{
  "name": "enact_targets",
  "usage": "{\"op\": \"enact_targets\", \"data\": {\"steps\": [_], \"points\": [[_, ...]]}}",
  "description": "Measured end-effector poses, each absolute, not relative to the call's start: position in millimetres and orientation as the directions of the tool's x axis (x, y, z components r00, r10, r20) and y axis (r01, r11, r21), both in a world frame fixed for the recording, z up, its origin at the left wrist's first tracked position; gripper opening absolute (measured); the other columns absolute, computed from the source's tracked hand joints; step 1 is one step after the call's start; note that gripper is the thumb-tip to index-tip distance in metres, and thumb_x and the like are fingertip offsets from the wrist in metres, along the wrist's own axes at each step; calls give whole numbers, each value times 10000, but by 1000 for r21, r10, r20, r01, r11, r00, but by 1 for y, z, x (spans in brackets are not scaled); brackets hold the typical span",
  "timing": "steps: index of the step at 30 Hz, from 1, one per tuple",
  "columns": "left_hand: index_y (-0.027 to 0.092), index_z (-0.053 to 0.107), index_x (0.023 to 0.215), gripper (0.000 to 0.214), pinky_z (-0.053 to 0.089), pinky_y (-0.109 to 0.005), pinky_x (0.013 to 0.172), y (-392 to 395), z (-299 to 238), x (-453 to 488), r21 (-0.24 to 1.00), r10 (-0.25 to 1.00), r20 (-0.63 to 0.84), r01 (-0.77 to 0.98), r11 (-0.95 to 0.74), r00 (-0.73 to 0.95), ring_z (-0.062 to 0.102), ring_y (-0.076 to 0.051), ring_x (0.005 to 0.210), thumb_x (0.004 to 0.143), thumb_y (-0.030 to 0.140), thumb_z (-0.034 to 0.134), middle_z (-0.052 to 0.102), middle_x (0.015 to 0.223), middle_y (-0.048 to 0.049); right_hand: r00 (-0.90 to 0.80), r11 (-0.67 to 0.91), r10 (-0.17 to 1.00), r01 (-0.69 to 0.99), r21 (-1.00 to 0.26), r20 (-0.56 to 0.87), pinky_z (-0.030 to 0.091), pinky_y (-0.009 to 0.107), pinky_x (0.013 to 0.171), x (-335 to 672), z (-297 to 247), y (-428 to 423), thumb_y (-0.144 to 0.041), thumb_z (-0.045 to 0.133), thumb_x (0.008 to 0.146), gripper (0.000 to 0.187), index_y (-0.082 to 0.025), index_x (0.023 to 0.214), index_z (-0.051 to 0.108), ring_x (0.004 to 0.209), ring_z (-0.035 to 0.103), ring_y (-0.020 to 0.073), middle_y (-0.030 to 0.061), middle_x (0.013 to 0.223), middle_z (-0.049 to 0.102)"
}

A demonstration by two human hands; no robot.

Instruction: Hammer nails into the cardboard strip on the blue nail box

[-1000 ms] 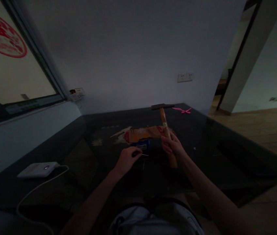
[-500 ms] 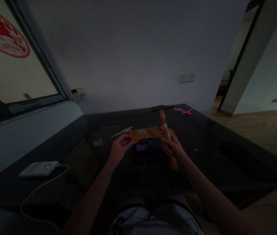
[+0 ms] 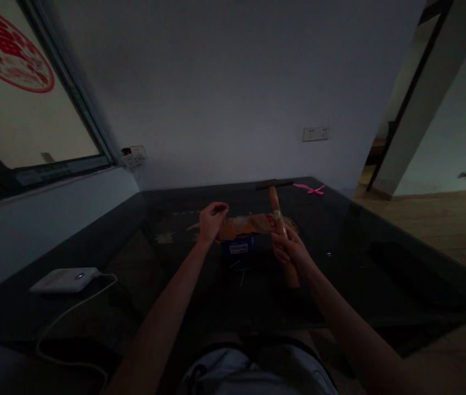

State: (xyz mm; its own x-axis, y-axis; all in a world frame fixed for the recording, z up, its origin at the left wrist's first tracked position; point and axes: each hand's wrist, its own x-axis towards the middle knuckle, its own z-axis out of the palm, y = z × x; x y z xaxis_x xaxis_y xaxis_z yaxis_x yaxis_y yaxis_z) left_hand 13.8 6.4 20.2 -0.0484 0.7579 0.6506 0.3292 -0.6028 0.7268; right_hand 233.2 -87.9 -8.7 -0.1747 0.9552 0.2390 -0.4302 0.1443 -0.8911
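Note:
My right hand (image 3: 291,250) grips the wooden handle of a hammer (image 3: 278,216), which stands upright with its dark head at the top. My left hand (image 3: 211,220) is raised with fingers pinched together just left of an orange-brown piece of wood or cardboard (image 3: 249,225); whatever it pinches is too small to make out. That piece rests on a small blue box (image 3: 238,245). A few thin nails (image 3: 239,269) lie on the dark table (image 3: 340,247) in front of the box.
A white device (image 3: 66,279) with a white cable lies at the table's left. A pink ribbon (image 3: 309,189) sits at the far edge. Wall sockets, a window on the left and a doorway on the right surround the table.
My left hand rose from the nails on the table to the left end of the orange piece, fingers pinched. The hammer in my right hand has barely moved.

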Motion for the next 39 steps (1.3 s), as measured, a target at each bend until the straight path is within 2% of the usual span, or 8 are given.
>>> {"op": "enact_targets", "data": {"steps": [5,9,21,26,29,33,36,39], "points": [[152,638,815,133,487,-281,772,12,11,17,635,724,687,436,-638,58,617,-140,783,727,230,576,666,831,-43,-169,146,956,-430,-891,238,241,126,227,232,-8,-88,-292,642,709,362,-225,999,435,225,263,22,-148,399,389],[151,636,816,128,484,-276,766,14,5,13,610,712,698,456,-648,78,616,-139,783,740,222,561,664,828,-42,-171,137,958,-436,-889,232,242,126,232,232,-9,-87,-290,649,704,370,-224,1005,443,234,268,18,-141,426,408],[144,631,818,133,486,-268,749,20,-5,12,657,750,657,430,-620,77,614,-139,780,739,232,572,658,830,-44,-171,125,961,-432,-893,218,242,126,233,232,-9,-88,-299,653,692,393,-217,1006,431,229,261,18,-150,404,390],[141,613,863,162,500,-274,748,22,-10,11,708,780,620,364,-605,92,624,-143,781,719,212,587,654,854,-54,-165,140,962,-393,-909,220,246,130,235,231,-8,-90,-324,639,696,396,-216,1008,421,233,258,19,-150,412,393],[136,606,880,186,509,-276,735,21,-12,10,730,796,599,350,-587,87,629,-146,769,709,209,598,653,853,-62,-163,155,964,-291,-944,209,250,135,235,230,-3,-94,-344,621,704,409,-220,1033,412,235,269,24,-147,421,397],[141,613,895,206,512,-277,717,22,-14,8,744,822,564,380,-550,85,630,-149,759,703,215,612,660,831,-60,-198,205,957,-52,-977,211,266,141,247,233,19,-99,-353,575,732,390,-201,1059,425,251,303,36,-141,415,374],[135,622,875,196,508,-276,726,24,-16,7,764,842,534,382,-521,81,630,-148,759,688,194,624,666,827,-64,-255,237,949,186,-954,186,273,145,261,236,48,-100,-331,551,745,367,-180,1063,445,271,331,39,-126,442,383],[126,627,847,177,506,-281,732,25,-16,7,789,863,498,371,-490,81,631,-149,748,681,187,630,672,817,-67,-328,217,940,360,-907,94,287,158,278,237,78,-98,-297,516,760,343,-168,1071,450,289,347,47,-117,457,381]]}}
